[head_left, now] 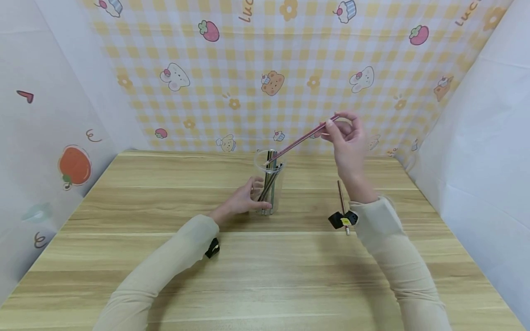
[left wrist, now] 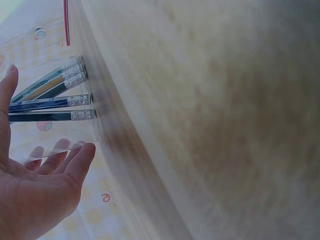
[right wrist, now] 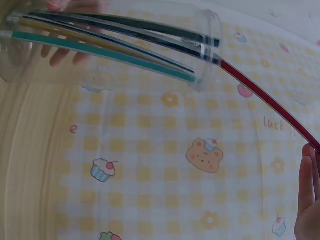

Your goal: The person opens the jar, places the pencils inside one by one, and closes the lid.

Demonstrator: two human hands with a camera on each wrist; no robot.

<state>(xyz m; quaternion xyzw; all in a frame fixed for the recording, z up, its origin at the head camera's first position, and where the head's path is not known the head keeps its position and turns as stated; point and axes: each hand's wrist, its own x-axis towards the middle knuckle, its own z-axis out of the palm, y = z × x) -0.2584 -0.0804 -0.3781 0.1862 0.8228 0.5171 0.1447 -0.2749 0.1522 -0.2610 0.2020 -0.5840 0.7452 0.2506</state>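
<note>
A clear plastic cup (head_left: 279, 195) stands upright on the wooden table with several pencils (right wrist: 112, 54) in dark, green and yellowish tones inside it. My left hand (head_left: 245, 197) holds the cup low on its side, thumb at the front and fingers round the back. Above and to the right, my right hand (head_left: 347, 138) pinches a red pencil (head_left: 304, 138) near its upper end. This pencil slants down to the left, its sharpened tip at the cup's mouth. In the left wrist view, silver ferrules and erasers (left wrist: 81, 115) show at the cup's base.
Another pencil (head_left: 341, 195), reddish-brown, lies on the table (head_left: 265, 276) below the right hand, partly covered by the black wrist camera (head_left: 343, 219). A yellow checked cloth (head_left: 232, 55) hangs behind the table, with white sheets (head_left: 468, 133) at either side.
</note>
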